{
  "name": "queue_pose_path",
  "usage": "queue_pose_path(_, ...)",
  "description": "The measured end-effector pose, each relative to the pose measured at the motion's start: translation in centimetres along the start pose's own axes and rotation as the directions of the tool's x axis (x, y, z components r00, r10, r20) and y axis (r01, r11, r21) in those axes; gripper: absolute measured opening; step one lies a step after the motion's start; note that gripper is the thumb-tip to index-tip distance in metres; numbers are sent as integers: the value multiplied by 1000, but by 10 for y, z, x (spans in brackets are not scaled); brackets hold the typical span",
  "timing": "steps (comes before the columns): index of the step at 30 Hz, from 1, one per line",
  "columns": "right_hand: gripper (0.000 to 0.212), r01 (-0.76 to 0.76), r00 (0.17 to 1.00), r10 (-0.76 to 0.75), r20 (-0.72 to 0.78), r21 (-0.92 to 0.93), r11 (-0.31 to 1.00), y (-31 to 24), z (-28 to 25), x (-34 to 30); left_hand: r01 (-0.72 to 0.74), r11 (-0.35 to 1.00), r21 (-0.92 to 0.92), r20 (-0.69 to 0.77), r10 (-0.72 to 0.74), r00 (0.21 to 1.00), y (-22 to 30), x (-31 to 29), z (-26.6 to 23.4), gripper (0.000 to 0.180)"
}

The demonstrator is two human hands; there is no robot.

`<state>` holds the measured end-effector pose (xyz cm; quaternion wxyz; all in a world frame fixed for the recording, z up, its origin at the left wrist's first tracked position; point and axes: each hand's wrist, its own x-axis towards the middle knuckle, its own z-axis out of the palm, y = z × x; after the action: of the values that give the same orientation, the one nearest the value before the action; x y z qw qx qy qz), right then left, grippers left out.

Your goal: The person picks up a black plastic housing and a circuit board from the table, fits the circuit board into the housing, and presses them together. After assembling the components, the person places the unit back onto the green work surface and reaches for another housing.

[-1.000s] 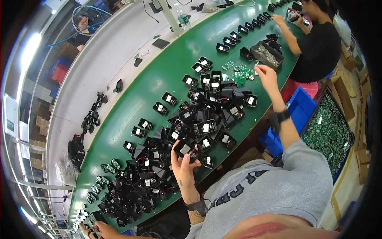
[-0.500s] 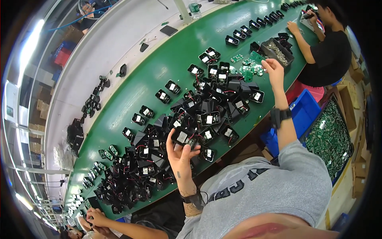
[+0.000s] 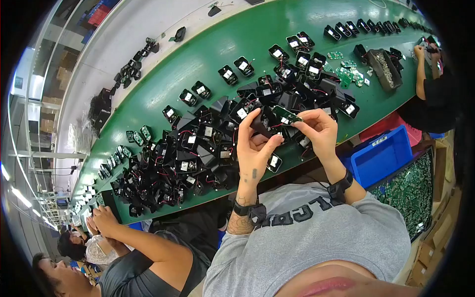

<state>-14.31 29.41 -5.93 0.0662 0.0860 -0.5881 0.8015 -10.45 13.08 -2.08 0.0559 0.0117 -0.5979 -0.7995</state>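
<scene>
My left hand (image 3: 253, 156) is closed around a small black plastic housing (image 3: 261, 123), lifted above the pile with its open side tilted up. Between the thumb and fingers of my right hand (image 3: 321, 134) is a green circuit board (image 3: 286, 115). The board sits at the housing's right rim, close against it; whether it touches cannot be made out. Beneath both hands lies a heap of similar black housings (image 3: 210, 153), many with white parts and red wires showing. More housings (image 3: 228, 75) stand in pairs beyond the heap on the green table.
Loose circuit boards (image 3: 349, 75) lie to the right, beside a dark bin (image 3: 383, 69) of small metal parts. Right of my body are a blue crate (image 3: 381, 152) and a large tray of boards (image 3: 408, 193). Co-workers sit at left (image 3: 148, 247) and far right (image 3: 438, 94).
My right hand has come from the loose boards back to my left hand, bringing a circuit board to the housing. The view has swung, so the table appears shifted.
</scene>
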Motion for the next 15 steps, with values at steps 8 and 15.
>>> queue_pose_path(8,23,394,914,-338,224,-297,870,-1,1,-1,-36,999,-18,-6,36,999,-6,-2,0,64)
queue_pose_path(15,29,661,742,-476,473,-398,636,-6,5,1,38,997,-74,-62,-42,997,-17,2,-7,54)
